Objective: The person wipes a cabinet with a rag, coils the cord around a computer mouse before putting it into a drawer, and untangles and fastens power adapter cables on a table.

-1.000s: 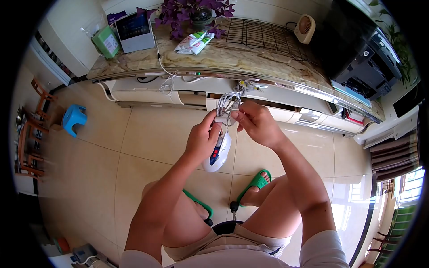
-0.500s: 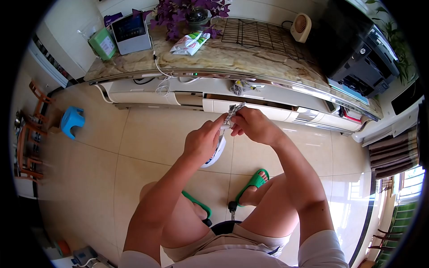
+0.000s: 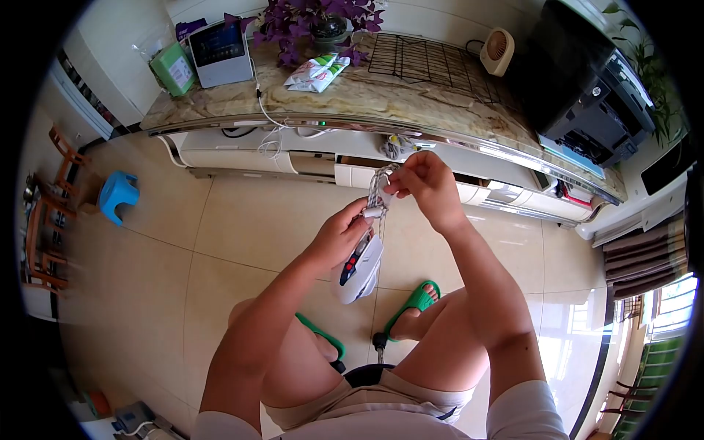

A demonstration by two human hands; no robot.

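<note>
A white computer mouse (image 3: 362, 270) with dark and red parts hangs under my left hand (image 3: 339, 236). Its grey-and-white braided cable (image 3: 375, 192) is gathered in a looped bundle, with a white band around the lower part. My left fingers are closed on the lower end of this bundle, just above the mouse. At the top of the loops, my right hand (image 3: 429, 189) pinches the cable between thumb and forefinger. Part of the cable is hidden by the fingers.
Ahead stands a low cabinet with a marble top (image 3: 220, 103) and a partly open drawer (image 3: 352, 174). On it are a printer (image 3: 598, 114), a small fan (image 3: 497, 51), a wire rack (image 3: 425, 62) and a screen device (image 3: 220, 55). A blue stool (image 3: 119, 194) stands left.
My right hand has moved up and slightly right, drawing away from my left hand. The cable bundle shows more fully, and the mouse has swung lower, its top now facing me.
</note>
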